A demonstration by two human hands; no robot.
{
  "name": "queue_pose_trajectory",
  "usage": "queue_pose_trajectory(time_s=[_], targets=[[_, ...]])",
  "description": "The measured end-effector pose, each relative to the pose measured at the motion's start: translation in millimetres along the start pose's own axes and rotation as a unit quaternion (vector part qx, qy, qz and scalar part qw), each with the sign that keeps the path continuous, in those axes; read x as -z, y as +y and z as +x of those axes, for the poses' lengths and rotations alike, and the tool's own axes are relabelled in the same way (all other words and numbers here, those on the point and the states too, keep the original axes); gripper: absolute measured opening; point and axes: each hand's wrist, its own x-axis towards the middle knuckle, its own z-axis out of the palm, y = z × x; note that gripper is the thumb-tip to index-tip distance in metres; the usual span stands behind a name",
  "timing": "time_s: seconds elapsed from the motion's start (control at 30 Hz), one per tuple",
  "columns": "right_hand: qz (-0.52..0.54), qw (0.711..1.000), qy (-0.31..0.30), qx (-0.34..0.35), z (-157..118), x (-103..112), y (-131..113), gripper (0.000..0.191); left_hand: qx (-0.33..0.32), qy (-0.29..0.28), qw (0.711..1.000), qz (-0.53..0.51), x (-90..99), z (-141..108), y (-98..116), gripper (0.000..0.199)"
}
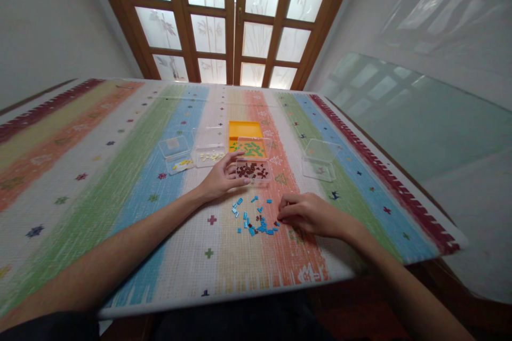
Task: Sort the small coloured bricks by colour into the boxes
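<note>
My left hand (220, 177) is wrapped round the left end of a clear plastic box (253, 179) that holds many small dark brown pieces (251, 170). Loose blue pieces (262, 227), with a few brown ones (259, 218) among them, lie scattered on the cloth in front of it. At the right edge of this pile my right hand (302, 212) has its fingers pinched together low over the cloth, with a small brown piece (277, 223) at the fingertips. The thumb side of that grip is partly hidden.
Behind the brown box stands an orange tray (245, 129) beside a clear box of green pieces (252, 149). Left of these are open boxes with cream pieces (212, 156) and yellow pieces (184, 163). Another clear box (319, 170) stands right. A striped cloth (192, 261) covers the table.
</note>
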Motion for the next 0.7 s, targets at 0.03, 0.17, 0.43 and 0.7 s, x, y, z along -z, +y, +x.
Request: queue_pose_trajectory(time_s=[0.03,0.17,0.43,0.7], targets=[[-0.011,1.0,0.004,0.001,0,-1,0,0.021,0.0,0.001,1.0,0.004,-0.1,0,1,0.076],[-0.039,0.999,0.022,0.005,-1,-5,1,0.021,-0.005,-0.003,1.0,0.015,-0.3,-1,2,0.075],[-0.028,0.991,0.123,0.043,19,19,8,0.019,-0.008,-0.004,1.0,0.0,0.3,-1,-1,0.076],[-0.051,0.987,0.151,0.031,75,42,25,0.017,0.004,-0.018,0.999,-0.044,1.2,0,-4,0.079]])
